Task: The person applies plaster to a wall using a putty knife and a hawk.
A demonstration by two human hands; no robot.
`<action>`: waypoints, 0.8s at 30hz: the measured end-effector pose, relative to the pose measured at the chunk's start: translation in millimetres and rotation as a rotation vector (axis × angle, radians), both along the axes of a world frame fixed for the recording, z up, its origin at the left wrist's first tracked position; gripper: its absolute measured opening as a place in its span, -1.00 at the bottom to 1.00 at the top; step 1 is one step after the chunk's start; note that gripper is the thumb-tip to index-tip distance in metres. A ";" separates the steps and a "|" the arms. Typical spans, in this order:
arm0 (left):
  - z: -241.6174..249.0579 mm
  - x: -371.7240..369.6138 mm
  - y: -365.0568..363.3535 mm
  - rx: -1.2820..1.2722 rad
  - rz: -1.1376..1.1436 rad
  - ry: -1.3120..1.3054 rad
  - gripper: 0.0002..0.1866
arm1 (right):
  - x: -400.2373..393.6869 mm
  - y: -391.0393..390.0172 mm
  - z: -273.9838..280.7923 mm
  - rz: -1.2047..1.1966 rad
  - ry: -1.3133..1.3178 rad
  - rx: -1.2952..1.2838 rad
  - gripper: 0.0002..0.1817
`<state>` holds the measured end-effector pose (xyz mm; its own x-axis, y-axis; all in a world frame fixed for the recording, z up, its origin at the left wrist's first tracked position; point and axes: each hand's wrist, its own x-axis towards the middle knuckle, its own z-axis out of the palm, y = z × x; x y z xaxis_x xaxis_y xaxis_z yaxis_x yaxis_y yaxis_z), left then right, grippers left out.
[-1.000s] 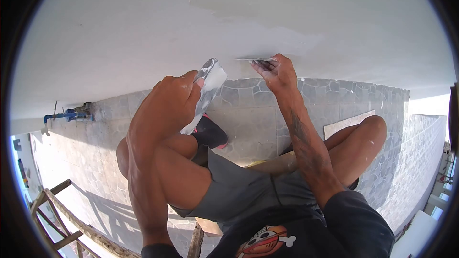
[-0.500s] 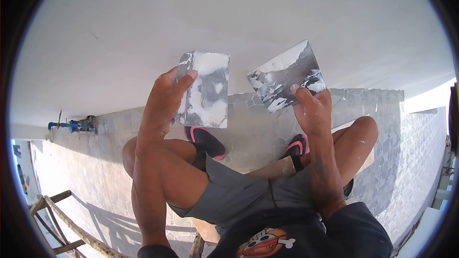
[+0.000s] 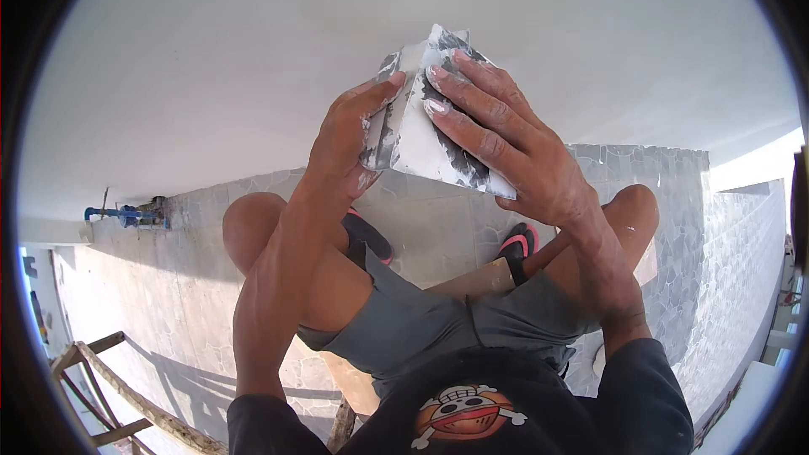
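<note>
My left hand [image 3: 341,131] is closed on a flat metal putty blade [image 3: 382,141] streaked with white putty, its thumb lying on the upper face. Fingers of my right hand [image 3: 527,152] stretch over the back of a second putty-smeared blade [image 3: 415,139], with the thumb underneath. This second blade lies tilted over the left one and hides most of it. White putty coats my right fingertips. Both tools are held in front of the pale wall, above my bent knees.
A smooth white wall [image 3: 244,50] rises right ahead. Stone-patterned flooring [image 3: 202,261] runs along its foot. A blue pipe fitting [image 3: 126,216] juts out at left, and a rough wooden frame [image 3: 139,396] stands at lower left. My dark, pink-edged shoes [image 3: 517,242] are below.
The two blades, held apart before, have come together. My right hand has moved left and turned its blade over onto the left one. Both hands are a little higher.
</note>
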<state>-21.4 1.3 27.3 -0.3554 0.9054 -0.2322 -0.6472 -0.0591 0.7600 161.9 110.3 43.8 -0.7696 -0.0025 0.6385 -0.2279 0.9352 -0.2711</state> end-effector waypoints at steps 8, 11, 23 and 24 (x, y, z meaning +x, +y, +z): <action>3.5 21.8 16.8 0.104 0.029 0.152 -0.62 | 20.8 19.2 -4.7 -0.214 -0.062 0.103 -0.04; 2.1 30.2 20.5 0.090 0.029 0.221 -0.56 | 30.0 18.5 -12.3 -0.279 -0.083 0.107 -0.03; 13.6 24.9 21.7 0.084 0.037 0.503 -0.55 | 59.2 46.7 -114.7 -0.606 -0.161 -0.290 -0.32; 18.8 24.7 18.8 0.075 0.068 0.505 -0.54 | 61.4 50.3 -133.2 -0.746 -0.271 -0.572 -0.45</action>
